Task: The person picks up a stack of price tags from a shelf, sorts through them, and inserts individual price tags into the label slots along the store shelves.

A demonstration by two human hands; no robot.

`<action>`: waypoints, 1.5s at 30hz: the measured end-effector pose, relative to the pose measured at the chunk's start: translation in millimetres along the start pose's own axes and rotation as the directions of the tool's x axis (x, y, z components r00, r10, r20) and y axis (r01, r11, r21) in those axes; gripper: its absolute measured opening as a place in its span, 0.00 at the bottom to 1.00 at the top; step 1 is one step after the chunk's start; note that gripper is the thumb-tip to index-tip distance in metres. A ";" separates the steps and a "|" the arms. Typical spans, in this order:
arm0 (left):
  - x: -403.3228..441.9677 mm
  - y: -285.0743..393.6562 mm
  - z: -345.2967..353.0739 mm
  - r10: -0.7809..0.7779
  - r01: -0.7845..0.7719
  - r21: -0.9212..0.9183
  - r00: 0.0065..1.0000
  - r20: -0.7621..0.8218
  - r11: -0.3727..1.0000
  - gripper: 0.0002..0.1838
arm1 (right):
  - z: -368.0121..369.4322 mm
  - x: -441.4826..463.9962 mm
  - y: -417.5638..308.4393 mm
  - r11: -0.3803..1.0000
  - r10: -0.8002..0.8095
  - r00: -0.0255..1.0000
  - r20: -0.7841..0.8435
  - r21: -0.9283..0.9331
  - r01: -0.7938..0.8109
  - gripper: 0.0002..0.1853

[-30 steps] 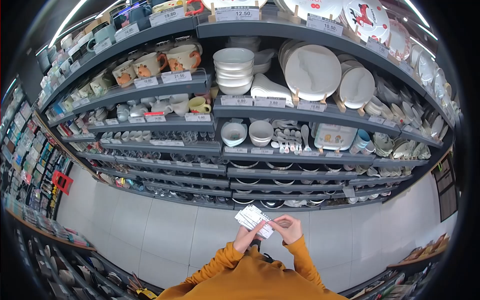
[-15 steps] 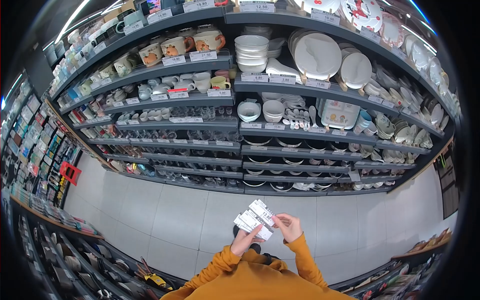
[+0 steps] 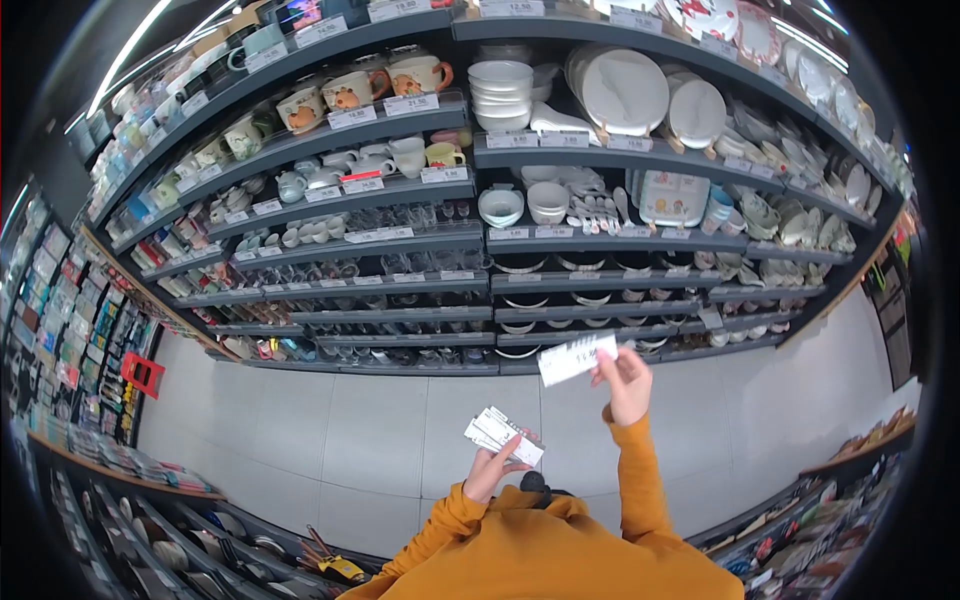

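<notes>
Low in front of my body, my left hand (image 3: 492,467) pinches a fanned stack of white printed price tags (image 3: 508,434), thumb on top. Up and to the right, my right hand (image 3: 625,385) holds one separate white price tag (image 3: 578,360) by its right end, between thumb and fingers. That tag is tilted and shows black print. Behind it stand the lower shelves with bowls. The two hands are apart.
A long grey shelf unit (image 3: 560,156) spans the view, with white bowls (image 3: 501,90), plates (image 3: 625,92), cups (image 3: 352,91) and glasses. A red stool-like object (image 3: 142,373) stands on the tiled floor (image 3: 375,420) at left. More racks border both lower corners.
My right hand has drawn one tag off the stack and moved it up and forward, towards the shelves. My left hand still holds the other tags low. The view has shifted slightly.
</notes>
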State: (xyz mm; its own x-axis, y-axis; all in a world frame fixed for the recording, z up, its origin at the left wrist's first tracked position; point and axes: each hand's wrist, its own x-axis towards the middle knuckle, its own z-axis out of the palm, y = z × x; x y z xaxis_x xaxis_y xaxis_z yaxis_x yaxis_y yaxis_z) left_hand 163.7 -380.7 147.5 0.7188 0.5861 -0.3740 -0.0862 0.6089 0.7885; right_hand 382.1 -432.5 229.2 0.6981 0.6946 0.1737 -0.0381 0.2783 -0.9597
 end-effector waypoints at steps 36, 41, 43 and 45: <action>3.3 28.2 -46.0 -0.028 0.026 -0.033 0.999 -0.034 0.999 0.16 | 74.0 36.4 -44.5 0.981 -0.187 0.978 0.096 0.078 0.180 0.08; 18.6 25.4 -26.9 -0.043 0.042 -0.027 0.998 -0.040 0.999 0.17 | 53.4 50.3 -44.4 0.980 -0.184 0.980 0.078 0.096 0.177 0.08; 25.3 22.2 -18.9 -0.045 0.045 -0.008 0.999 -0.027 0.999 0.16 | 43.5 55.7 -46.1 0.981 -0.179 0.981 0.080 0.087 0.172 0.08; 32.2 20.1 -8.0 -0.045 0.046 0.005 0.999 -0.021 0.999 0.16 | 31.3 62.2 -46.0 0.980 -0.187 0.979 0.083 0.087 0.180 0.08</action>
State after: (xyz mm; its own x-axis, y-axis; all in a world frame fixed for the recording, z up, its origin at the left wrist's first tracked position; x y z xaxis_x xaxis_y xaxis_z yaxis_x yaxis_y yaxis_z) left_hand 179.5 -345.3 147.4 0.7070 0.5692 -0.4198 -0.0496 0.6320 0.7734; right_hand 404.9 -381.3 291.1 0.6309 0.6832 0.3677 0.0261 0.4550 -0.8901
